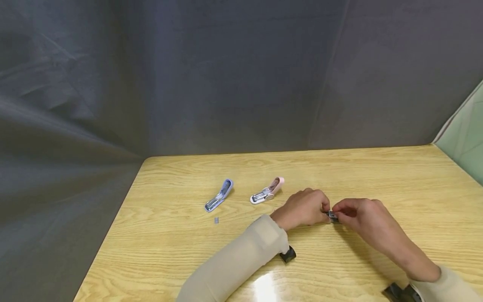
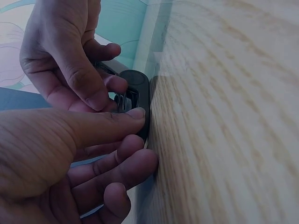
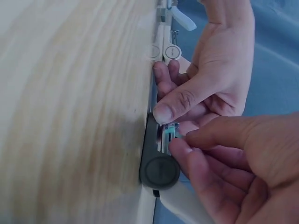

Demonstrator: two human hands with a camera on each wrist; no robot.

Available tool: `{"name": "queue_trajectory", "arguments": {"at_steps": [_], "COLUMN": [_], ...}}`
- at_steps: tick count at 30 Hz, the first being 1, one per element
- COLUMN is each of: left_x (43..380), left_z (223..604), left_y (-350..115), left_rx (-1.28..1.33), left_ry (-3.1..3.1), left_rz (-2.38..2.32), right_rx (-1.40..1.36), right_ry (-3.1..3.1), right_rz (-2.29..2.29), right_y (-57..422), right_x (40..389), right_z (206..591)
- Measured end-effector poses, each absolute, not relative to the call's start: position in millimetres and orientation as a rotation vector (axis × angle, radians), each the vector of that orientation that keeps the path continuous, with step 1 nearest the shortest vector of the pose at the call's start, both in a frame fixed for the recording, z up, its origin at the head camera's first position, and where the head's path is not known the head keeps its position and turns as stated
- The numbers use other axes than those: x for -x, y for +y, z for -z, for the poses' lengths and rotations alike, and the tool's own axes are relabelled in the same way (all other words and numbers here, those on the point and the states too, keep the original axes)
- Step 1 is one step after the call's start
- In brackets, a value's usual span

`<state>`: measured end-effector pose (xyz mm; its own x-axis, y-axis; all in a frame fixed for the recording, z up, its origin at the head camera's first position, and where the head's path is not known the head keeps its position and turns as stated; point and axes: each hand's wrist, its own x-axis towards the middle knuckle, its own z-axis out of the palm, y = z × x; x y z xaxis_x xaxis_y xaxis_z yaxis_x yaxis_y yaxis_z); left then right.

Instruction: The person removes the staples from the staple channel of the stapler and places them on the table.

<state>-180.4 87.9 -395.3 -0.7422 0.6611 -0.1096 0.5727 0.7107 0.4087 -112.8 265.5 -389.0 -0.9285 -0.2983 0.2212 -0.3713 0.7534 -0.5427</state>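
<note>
A dark grey stapler (image 3: 161,172) lies opened along the table, with its metal staple channel (image 3: 163,142) exposed. My left hand (image 1: 306,207) grips one end of its base, thumb (image 2: 128,120) on top and fingers curled along the side. From the right, my right hand (image 1: 367,220) pinches a small shiny piece, like a strip of staples, right at the channel; the fingertips mostly hide it. The stapler's pale upper arm (image 3: 184,203) slants away from the base below the right hand in the right wrist view.
Left of the hands, a white and pink stapler (image 1: 266,193) lies opened on the wooden table (image 1: 170,251). Farther left is an opened blue stapler (image 1: 219,196), with a small grey staple strip (image 1: 216,220) in front of it. A dark curtain (image 1: 241,84) hangs behind the table.
</note>
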Motion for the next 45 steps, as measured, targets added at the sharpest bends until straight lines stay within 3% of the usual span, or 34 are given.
{"name": "queue_trajectory", "arguments": {"at_steps": [45], "left_x": [175.8], "left_z": [396.5], "left_y": [88.4], "left_rx": [-0.994], "left_ry": [2.720], "left_rz": [-0.464], "right_rx": [-0.533], "right_ry": [-2.799], "right_rz": [-0.836], "right_y": [264.4], "right_x": [104.9], "right_z": [386.0]}}
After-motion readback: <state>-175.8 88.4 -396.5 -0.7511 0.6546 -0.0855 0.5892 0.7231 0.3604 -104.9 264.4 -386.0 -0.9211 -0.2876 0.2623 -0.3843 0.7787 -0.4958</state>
